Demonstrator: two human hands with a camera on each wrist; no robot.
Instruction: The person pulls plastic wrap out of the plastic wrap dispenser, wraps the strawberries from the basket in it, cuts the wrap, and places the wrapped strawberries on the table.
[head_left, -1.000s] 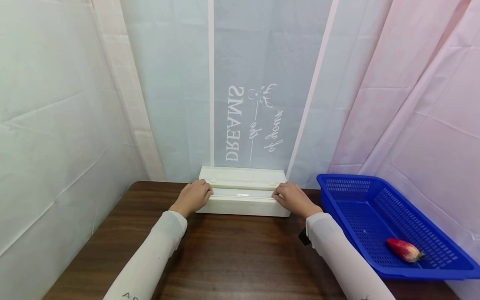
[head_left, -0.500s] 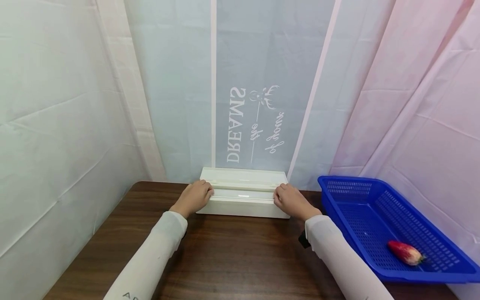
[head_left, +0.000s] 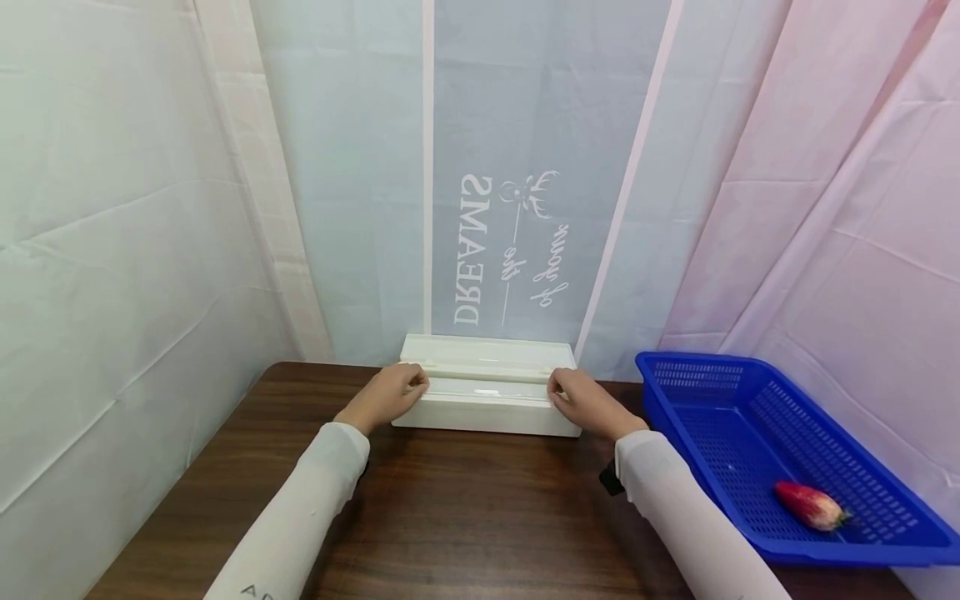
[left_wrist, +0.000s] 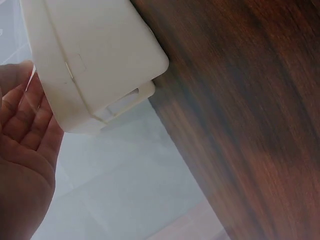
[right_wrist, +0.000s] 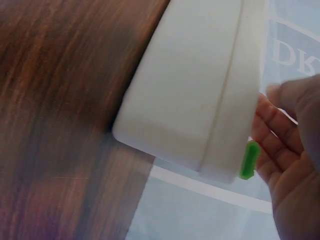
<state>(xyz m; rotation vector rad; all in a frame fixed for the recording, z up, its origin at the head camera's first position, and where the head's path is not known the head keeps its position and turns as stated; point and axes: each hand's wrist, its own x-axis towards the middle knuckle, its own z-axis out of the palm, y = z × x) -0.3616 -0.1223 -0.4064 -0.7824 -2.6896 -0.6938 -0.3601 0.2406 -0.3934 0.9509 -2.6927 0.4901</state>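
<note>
A long white cling film dispenser [head_left: 486, 415] stands at the table's back, its lid [head_left: 487, 350] raised behind. At its left end my left hand [head_left: 388, 395] pinches clear cling film between thumb and fingers; in the left wrist view, the sheer film [left_wrist: 31, 82] shows by the fingertips. My right hand [head_left: 588, 402] is at the other end, thumb and fingertips brought together at the top edge, where the film itself hardly shows. A small green part [right_wrist: 249, 160] sticks out from the dispenser beside that palm.
A blue perforated basket [head_left: 731, 433] stands at the right, holding a red, pale-tipped item [head_left: 812, 505] shaped like a strawberry or radish. Curtains surround the brown wooden table [head_left: 480, 517] at the back and sides.
My left hand has risen a little and a gap now shows between its thumb and forefinger. The right hand has barely shifted; the dispenser stays in place.
</note>
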